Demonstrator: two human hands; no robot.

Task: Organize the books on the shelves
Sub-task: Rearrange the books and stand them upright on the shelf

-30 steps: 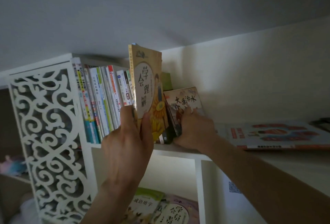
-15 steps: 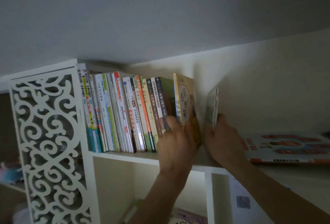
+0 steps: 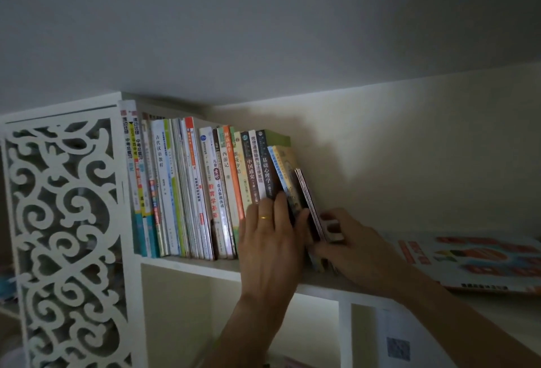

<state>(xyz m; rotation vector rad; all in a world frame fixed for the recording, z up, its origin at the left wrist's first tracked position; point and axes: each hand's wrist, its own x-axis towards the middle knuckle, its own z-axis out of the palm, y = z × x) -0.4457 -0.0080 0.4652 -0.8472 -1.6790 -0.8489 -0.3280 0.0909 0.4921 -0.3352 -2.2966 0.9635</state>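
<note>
A row of upright books [image 3: 205,192] fills the left part of the white top shelf [image 3: 187,266]. At its right end a yellow-covered book [image 3: 288,168] leans against the row, and a few thin small books [image 3: 307,200] lean against that. My left hand [image 3: 269,244], with a ring on one finger, presses flat with straight fingers on the spines at the row's right end. My right hand [image 3: 354,247] grips the thin small books low down from the right, fingers curled round their edge. The bottoms of these books are hidden by both hands.
A large colourful book [image 3: 474,259] lies flat on the shelf top to the right. A white carved side panel [image 3: 64,235] closes the shelf's left end. Below is an open compartment with a divider [image 3: 344,335] and a QR sticker [image 3: 398,348]. The wall stands close behind.
The yellow-covered book has gone from my left hand into the row's right end. My right hand has brought the thin small books left until they lean on it.
</note>
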